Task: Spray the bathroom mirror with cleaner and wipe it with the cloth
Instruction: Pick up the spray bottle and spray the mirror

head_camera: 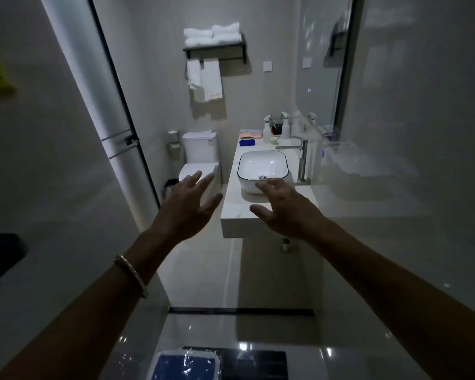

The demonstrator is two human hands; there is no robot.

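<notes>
- Blue mat (185, 364) at the feet, glints on it; a dark drain strip (240, 311) crosses the floor just beyond.
- Left hand (188, 205), bracelet (132, 275) on its wrist, and right hand (283, 208) both stretched forward. Fingers spread, grip slack, nothing held. Reads as an approach, before any pick-up.
- Right hand hangs over the near end of the counter (258, 218), in front of the basin (262, 167). Left hand is off the counter's edge, toward the toilet (199, 157).
- Far end of the counter: blue cloth (246, 142) beside a folded stack, spray bottles (267, 127) behind it. Probably laid out ready, clear of basin and tap (302, 157).
- Mirror (321, 64) rises on the right above the counter. No spray shows on it in this dim light.
</notes>
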